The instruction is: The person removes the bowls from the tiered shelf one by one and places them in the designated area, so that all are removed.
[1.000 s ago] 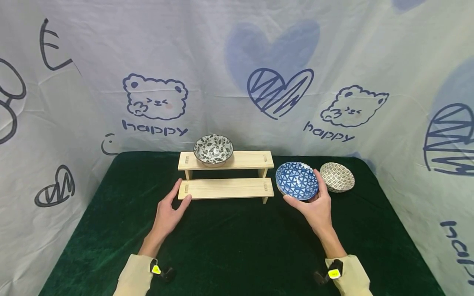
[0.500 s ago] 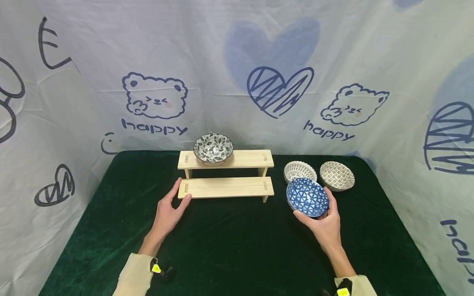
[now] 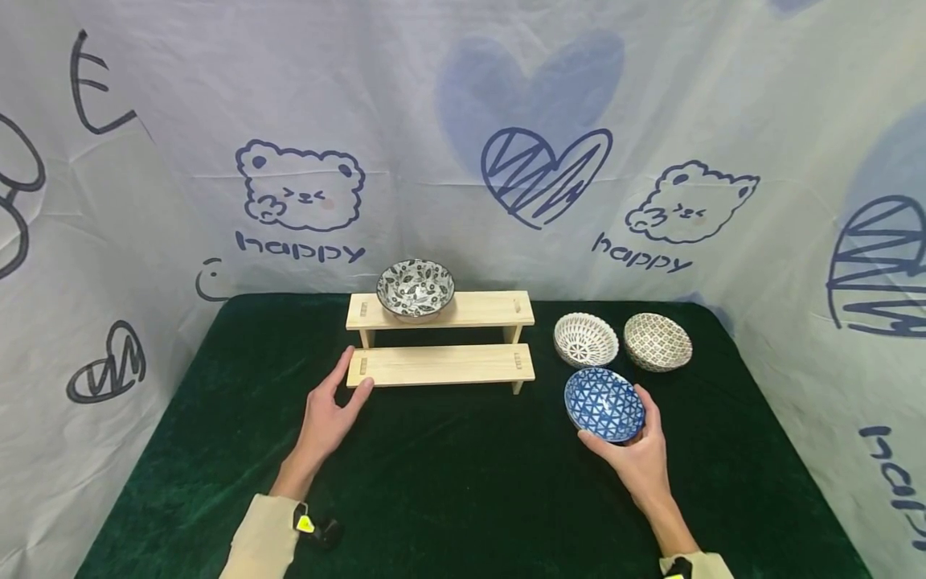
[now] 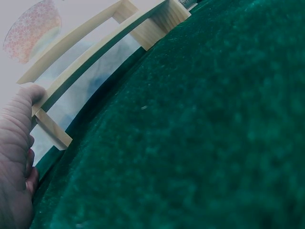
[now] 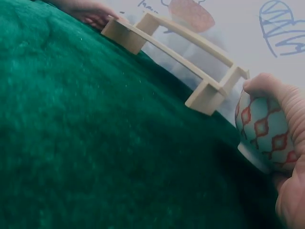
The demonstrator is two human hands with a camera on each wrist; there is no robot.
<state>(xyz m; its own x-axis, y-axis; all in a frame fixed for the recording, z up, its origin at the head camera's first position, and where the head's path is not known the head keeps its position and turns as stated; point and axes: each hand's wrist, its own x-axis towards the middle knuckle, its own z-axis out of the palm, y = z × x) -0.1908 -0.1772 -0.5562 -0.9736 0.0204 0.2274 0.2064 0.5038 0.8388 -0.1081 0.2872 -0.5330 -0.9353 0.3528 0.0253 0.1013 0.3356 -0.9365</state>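
Observation:
My right hand [image 3: 637,462] holds a small bowl [image 3: 604,404] by its right side, thumb at the near rim and fingers round the far side. Blue and white triangles cover its inside; red diamonds on pale green mark its outer wall [image 5: 263,129] in the right wrist view. At the left end of a two-tier wooden stand [image 3: 440,366], my left hand [image 3: 327,418] grips the lower board, thumb on its front edge and index finger at the back corner. A black-and-white leaf-patterned bowl [image 3: 415,288] sits on the upper board, left of centre.
Right of the stand, a white patterned bowl [image 3: 586,340] with a scalloped rim stands just beyond the held bowl. Beside it is a beige lattice-patterned bowl [image 3: 657,342]. A dark green cloth [image 3: 463,482] covers the table, with a printed white curtain [image 3: 419,121] behind.
My right hand has drawn the blue bowl towards me and slightly right. The white scalloped bowl it was covering now shows. My left hand stays on the stand.

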